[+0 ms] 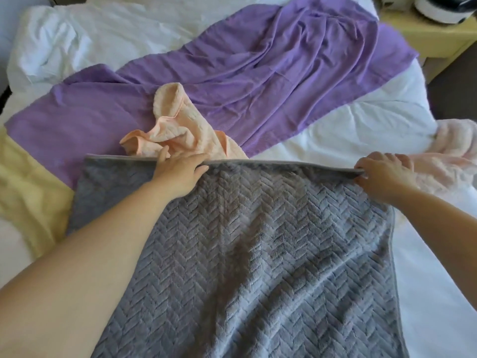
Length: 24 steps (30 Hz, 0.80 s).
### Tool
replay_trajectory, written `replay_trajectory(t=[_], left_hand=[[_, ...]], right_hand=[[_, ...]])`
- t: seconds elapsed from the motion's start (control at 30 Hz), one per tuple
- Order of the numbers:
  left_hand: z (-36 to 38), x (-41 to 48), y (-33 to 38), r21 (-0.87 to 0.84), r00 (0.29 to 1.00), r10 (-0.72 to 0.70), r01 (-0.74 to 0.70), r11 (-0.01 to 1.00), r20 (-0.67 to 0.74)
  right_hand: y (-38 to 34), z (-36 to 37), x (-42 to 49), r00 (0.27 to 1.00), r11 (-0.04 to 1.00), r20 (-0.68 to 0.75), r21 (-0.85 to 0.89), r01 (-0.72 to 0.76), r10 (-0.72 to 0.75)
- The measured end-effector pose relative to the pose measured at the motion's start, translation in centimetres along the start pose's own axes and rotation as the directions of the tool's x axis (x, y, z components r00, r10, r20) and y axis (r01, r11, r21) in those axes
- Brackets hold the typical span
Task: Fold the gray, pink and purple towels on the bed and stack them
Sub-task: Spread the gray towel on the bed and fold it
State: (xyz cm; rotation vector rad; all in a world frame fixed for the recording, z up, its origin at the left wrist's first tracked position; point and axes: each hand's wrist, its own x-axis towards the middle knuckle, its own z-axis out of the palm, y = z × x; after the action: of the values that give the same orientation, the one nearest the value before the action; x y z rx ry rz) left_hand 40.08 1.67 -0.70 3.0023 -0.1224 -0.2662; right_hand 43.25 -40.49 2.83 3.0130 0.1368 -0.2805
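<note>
Gray towel: herringbone-textured, spread across the near part of the bed. It fills the foreground, and its far hem runs straight from left to right between the two hands.
Left hand: lies palm down on the far hem, left of its middle. The fingers are straight and close together and reach past the hem, with the tips at the pink towel. They hold nothing.
Right hand: at the far right corner of the gray towel. The fingers are curled and pinch the hem at that corner.
Pink towel: peach-pink and crumpled in a loose heap just beyond the gray towel's far hem. It lies partly on the purple towel, and its near part is hidden behind the gray hem.
Purple towel: unfolded and wrinkled, stretched on a diagonal across the bed from the left side to the far right. Its near edge is tucked under the gray towel at the left.
Yellow cloth: lies on the left side of the bed, beside the purple and gray towels.
Pale pink fluffy cloth: lies at the right edge of the bed, just beyond the right hand.
Nightstand: yellow, at the far right beside the bed. It carries a black-and-white object that the frame cuts off.
</note>
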Motion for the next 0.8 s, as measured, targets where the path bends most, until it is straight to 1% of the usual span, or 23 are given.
replay_trajectory(t=[0.03, 0.1, 0.2, 0.33, 0.4, 0.5, 0.63, 0.7, 0.8], left_hand=[[-0.1, 0.2, 0.5, -0.012, 1.0, 0.013, -0.014, 1.0, -0.006], [-0.9, 0.0, 1.0, -0.102, 1.0, 0.02, -0.022, 0.995, -0.013], [-2.8, -1.3, 1.4, -0.225, 0.999, 0.011, -0.022, 0.974, -0.048], [-5.6, -4.8, 1.6, -0.281, 0.993, -0.008, -0.025, 0.959, -0.118], [-6.5, -7.6, 1.6, -0.316, 0.987, 0.017, -0.067, 0.946, -0.158], [-7.3, -13.0, 1.9, -0.34, 0.979, 0.04, -0.108, 0.934, -0.202], [-7.1, -21.3, 3.3, -0.323, 0.979, 0.029, -0.095, 0.942, -0.201], [-6.2, -25.6, 4.3, -0.314, 0.974, 0.071, -0.138, 0.939, -0.214], [-4.2, -31.8, 5.5, -0.311, 0.977, 0.099, -0.155, 0.938, -0.19]], right_hand=[[0.3, -0.3, -0.4, 1.0, 1.0, -0.026, 0.012, 0.004, -0.004], [0.8, -0.9, -1.3, 0.996, 0.998, -0.088, 0.053, 0.019, -0.014], [1.4, -2.1, -3.0, 0.987, 0.984, -0.155, 0.168, 0.058, -0.031], [2.1, -3.8, -6.5, 0.975, 0.962, -0.208, 0.241, 0.129, -0.079], [2.2, -4.5, -9.3, 0.973, 0.945, -0.221, 0.301, 0.129, -0.063], [1.9, -4.8, -14.8, 0.971, 0.924, -0.229, 0.352, 0.15, -0.07], [1.7, -3.6, -23.9, 0.968, 0.91, -0.236, 0.377, 0.173, -0.086], [1.7, -2.3, -28.6, 0.976, 0.912, -0.203, 0.383, 0.15, -0.075], [1.6, 0.4, -35.2, 0.991, 0.918, -0.127, 0.388, 0.078, -0.03]])
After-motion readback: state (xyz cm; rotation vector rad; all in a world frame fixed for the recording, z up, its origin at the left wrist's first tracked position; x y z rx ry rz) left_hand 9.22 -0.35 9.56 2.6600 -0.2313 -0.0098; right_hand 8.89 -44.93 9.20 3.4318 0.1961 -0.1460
